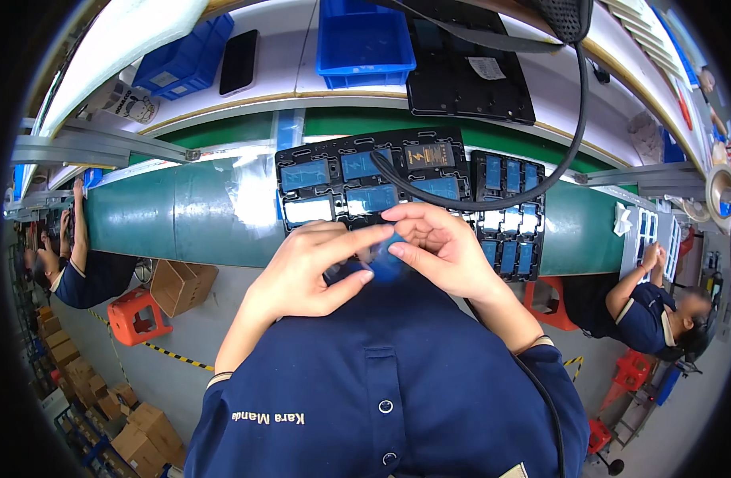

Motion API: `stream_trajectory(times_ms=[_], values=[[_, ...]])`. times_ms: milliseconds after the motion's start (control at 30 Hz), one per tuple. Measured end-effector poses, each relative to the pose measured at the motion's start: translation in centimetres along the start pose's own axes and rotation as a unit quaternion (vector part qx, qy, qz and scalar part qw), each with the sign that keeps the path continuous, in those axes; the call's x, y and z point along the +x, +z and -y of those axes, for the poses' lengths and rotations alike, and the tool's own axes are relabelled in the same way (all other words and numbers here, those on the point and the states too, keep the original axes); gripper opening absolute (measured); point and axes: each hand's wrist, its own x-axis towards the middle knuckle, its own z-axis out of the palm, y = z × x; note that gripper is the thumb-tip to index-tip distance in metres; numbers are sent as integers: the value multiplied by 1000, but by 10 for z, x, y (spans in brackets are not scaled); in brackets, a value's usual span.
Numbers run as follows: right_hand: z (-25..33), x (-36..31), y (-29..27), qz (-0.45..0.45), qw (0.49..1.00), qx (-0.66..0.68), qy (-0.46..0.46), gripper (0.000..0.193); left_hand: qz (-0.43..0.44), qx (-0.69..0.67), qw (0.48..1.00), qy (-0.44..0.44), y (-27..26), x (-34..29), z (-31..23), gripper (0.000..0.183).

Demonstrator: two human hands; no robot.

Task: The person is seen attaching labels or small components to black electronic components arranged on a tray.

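Observation:
In front of my chest, my left hand (308, 269) and my right hand (451, 248) meet over a small blue piece (391, 261), blurred and partly covered by fingers. The right thumb and fingers pinch it. My left index finger and thumb close around its near side. Just beyond the hands lies a black tray (339, 193) with several flat blue-faced rectangular cells (303, 174) in its pockets. One cell (431, 155) in the far row shows a dark face with gold print. A second black tray (499, 201) with smaller blue-faced pieces lies to the right.
A black cable (582, 103) loops down over the trays on the green bench (198, 209). The shelf beyond holds blue bins (365, 48), a phone (239, 62) and black trays (469, 72). Co-workers (91, 275) (652, 315) sit left and right; red stools (138, 316) stand nearby.

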Motion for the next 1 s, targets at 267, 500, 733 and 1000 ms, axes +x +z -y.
stream_trajectory(times_ms=[267,500,733,1000], values=[[1,4,8,-91,993,-32,-64,38,-87,-60,994,39,10,-7,11,53],[1,10,14,-87,985,-92,-117,28,-129,-104,985,-35,17,-12,10,22],[4,22,19,-107,875,-373,-288,16,-120,-97,984,-87,12,-18,16,10],[-4,23,17,-79,900,-349,-250,14,-25,-65,989,-128,5,-25,21,26]])
